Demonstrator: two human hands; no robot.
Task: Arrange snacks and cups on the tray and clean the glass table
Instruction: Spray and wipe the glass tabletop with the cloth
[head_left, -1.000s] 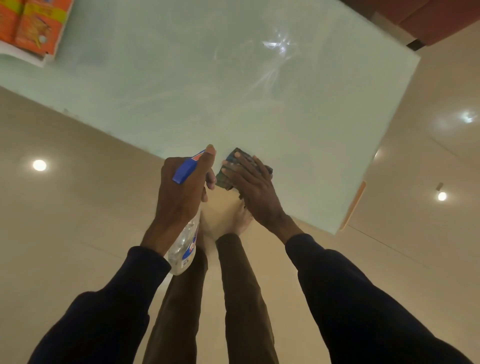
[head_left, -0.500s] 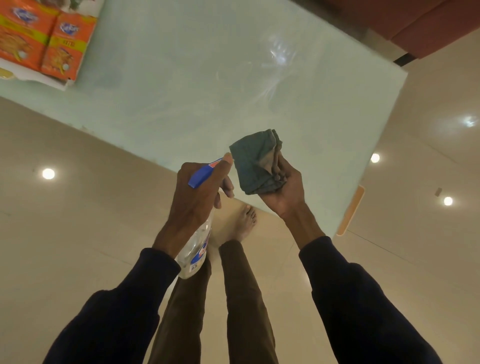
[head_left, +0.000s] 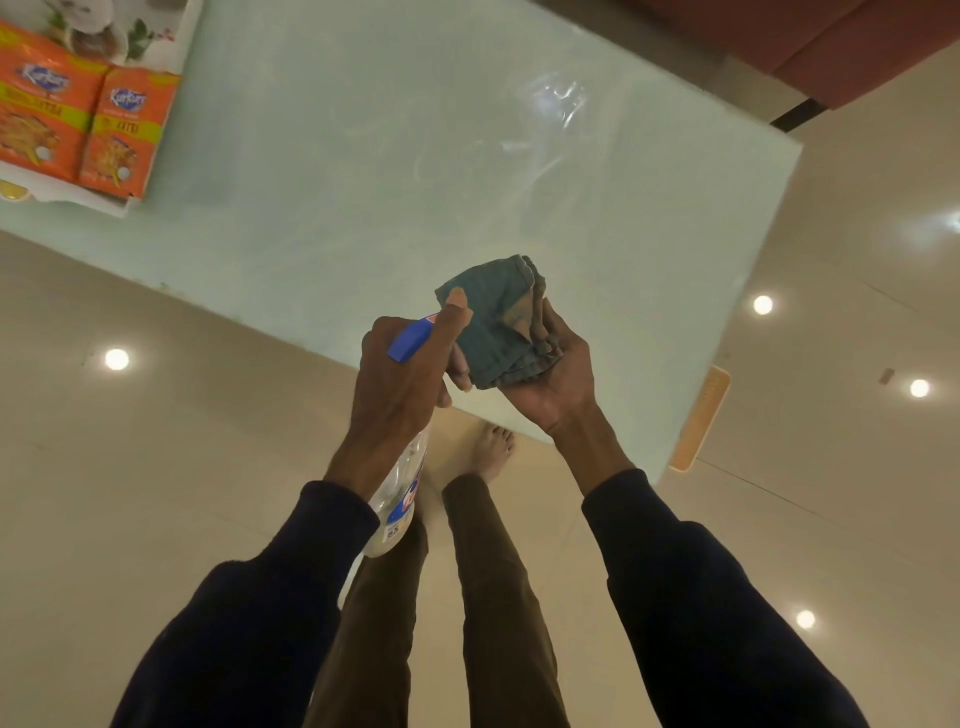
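Over the near edge of the glass table (head_left: 363, 156), the person's left hand (head_left: 400, 384) grips the neck of a clear spray bottle (head_left: 400, 499), fingers wrapped round its blue trigger (head_left: 410, 340) and one fingertip raised against the cloth (head_left: 493, 322). Just beside it, the right hand (head_left: 550, 384) is turned palm up, fingers curled round that bunched grey-green cloth, held above the glass rather than on it. At the table's far left corner, two orange snack packets (head_left: 124, 135) lie side by side on a white tray (head_left: 119, 208), well apart from both hands.
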